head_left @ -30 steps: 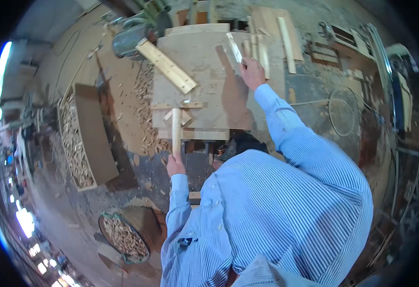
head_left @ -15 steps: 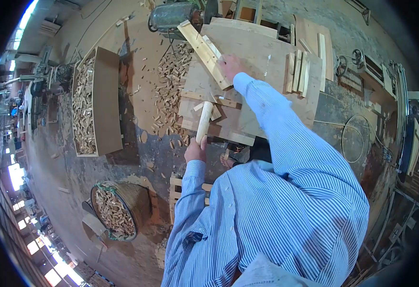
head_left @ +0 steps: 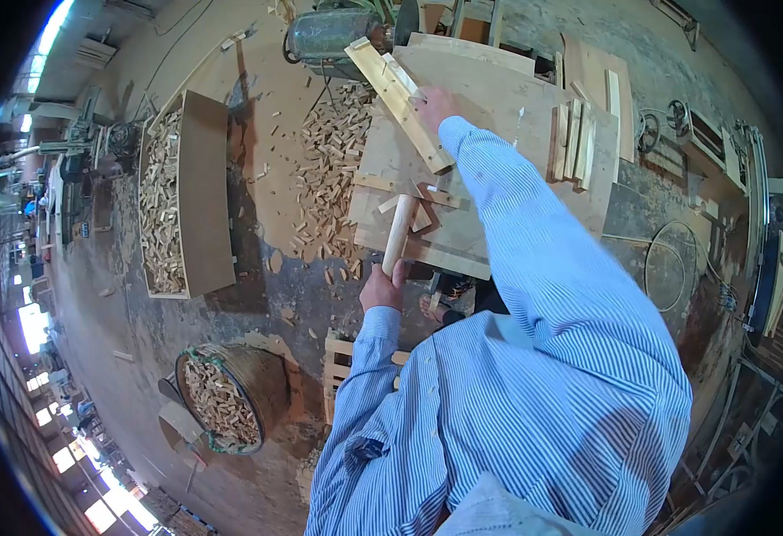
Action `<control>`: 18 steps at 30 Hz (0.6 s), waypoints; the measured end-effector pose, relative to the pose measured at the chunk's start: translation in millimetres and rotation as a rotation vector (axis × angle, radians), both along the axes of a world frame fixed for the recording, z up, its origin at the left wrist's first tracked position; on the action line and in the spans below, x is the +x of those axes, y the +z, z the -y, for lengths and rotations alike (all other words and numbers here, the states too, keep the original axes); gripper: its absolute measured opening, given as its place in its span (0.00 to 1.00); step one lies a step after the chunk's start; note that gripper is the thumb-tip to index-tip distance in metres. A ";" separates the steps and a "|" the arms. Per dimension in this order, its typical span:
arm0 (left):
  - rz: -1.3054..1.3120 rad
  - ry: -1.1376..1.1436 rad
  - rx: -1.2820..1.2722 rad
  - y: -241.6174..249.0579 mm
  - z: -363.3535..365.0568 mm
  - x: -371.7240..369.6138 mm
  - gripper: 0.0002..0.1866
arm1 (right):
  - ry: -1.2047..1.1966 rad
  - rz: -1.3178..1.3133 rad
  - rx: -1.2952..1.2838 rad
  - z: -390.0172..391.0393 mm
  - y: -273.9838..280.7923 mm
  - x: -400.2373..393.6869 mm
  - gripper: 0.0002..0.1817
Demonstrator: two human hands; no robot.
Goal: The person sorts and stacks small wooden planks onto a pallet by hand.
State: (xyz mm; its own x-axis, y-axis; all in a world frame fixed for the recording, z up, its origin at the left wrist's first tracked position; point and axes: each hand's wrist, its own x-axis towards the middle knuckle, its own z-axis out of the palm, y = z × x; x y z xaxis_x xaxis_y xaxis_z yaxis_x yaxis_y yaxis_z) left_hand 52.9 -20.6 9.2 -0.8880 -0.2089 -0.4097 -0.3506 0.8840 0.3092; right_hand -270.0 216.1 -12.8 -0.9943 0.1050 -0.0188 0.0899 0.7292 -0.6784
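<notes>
My left hand (head_left: pixel 381 288) is closed round the near end of a pale wooden stick (head_left: pixel 398 234). The stick's far end lies over the edge of the plywood worktable (head_left: pixel 490 80), close to some small wood offcuts (head_left: pixel 422 214). On the table, my right hand (head_left: pixel 434 108) is closed at the end of a short pale wood strip (head_left: pixel 400 75). That strip lies along the side of a longer wooden board (head_left: pixel 398 109), set at a slant. The right fingertips are partly hidden by the hand.
A motor (head_left: pixel 324 37) stands behind the table. Several wood strips (head_left: pixel 573 143) lie on the table's right side. Small wood pieces (head_left: pixel 333 152) cover the floor at left, near a long box (head_left: pixel 206 196) and a basket (head_left: pixel 271 393) full of pieces.
The whole view has shifted slightly, so the table and things appear a little further right. Both hands keep their holds; the left hand with the stick sits slightly lower in the picture.
</notes>
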 end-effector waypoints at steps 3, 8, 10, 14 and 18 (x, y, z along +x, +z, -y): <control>0.004 -0.010 -0.023 -2.8 -3.4 -9.4 0.32 | 0.004 -0.001 0.001 -4.6 -4.9 -11.2 0.17; -0.007 -0.013 -0.047 -9.8 -14.6 -29.7 0.32 | -0.006 -0.041 0.023 -15.8 -12.7 -35.1 0.19; 0.017 -0.001 -0.057 -8.4 -22.3 -39.9 0.32 | 0.016 -0.020 0.023 -23.0 -13.4 -45.8 0.20; -0.035 0.003 -0.062 -8.5 -34.2 -53.0 0.33 | -0.003 -0.036 0.044 -33.2 -14.8 -60.3 0.19; -0.021 -0.001 -0.049 -6.2 -38.7 -56.9 0.33 | 0.036 -0.009 0.008 -46.1 -3.0 -63.3 0.18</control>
